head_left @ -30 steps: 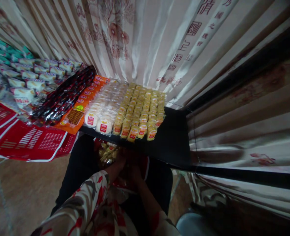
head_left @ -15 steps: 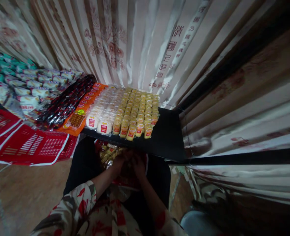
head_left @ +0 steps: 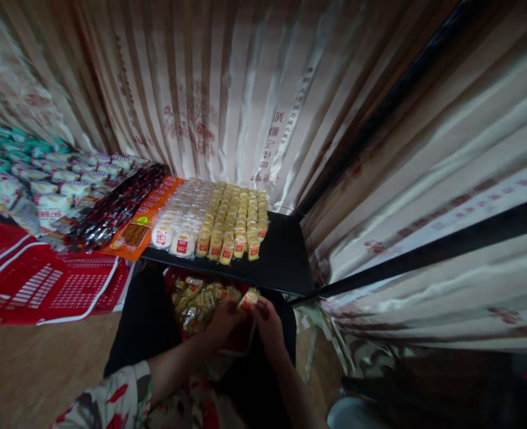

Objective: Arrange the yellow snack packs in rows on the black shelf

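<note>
Between my hands is a small yellow packaged cake with a red label. My right hand pinches it at its right end. My left hand is closed at the cake's left end, its fingertips partly hidden in shadow. Both hands are over a red basket on my lap, which holds several loose yellow packaged cakes. Just beyond, rows of the same yellow cakes stand on a black tabletop.
White round packaged cakes, an orange snack packet, dark red-black packets, white packets and green packets line the table leftward. Red baskets stand at left. Patterned curtains hang behind and to the right.
My hands have come up from low in the lap basket, and a yellow packaged cake now shows between them. The view has shifted, so the table sits lower and further left.
</note>
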Demonstrator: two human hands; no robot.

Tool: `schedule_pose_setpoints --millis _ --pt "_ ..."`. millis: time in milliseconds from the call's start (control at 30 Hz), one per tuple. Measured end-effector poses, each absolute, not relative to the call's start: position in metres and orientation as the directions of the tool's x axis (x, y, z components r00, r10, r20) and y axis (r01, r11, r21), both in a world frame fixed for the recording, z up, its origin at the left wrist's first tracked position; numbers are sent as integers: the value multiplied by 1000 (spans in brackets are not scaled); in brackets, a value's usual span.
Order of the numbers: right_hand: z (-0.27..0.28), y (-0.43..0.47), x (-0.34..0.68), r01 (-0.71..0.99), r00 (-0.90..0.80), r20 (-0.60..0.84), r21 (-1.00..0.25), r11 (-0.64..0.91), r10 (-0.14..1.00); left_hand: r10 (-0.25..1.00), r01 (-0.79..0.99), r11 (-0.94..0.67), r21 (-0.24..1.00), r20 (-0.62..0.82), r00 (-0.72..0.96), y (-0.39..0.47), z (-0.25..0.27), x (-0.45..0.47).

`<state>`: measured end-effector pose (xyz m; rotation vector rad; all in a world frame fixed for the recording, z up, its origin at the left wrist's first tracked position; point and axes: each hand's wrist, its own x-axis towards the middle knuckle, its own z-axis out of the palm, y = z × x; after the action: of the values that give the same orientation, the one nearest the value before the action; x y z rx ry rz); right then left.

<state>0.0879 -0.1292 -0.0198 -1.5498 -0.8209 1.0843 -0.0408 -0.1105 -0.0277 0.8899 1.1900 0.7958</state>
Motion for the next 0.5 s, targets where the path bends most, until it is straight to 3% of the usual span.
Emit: schedule_pose_setpoints --millis 133,333,500 --pt "11 -117 103 -7 394 -153 -987 -163 906 904 -122 388 914 -352 243 -96 0 -19" --pt "30 -74 129 21 466 -1 -1000 -12 885 916 6 370 929 -366 163 -69 27 14" --pt "25 -43 143 94 432 79 -995 43 898 965 72 242 968 -248 91 -55 23 34"
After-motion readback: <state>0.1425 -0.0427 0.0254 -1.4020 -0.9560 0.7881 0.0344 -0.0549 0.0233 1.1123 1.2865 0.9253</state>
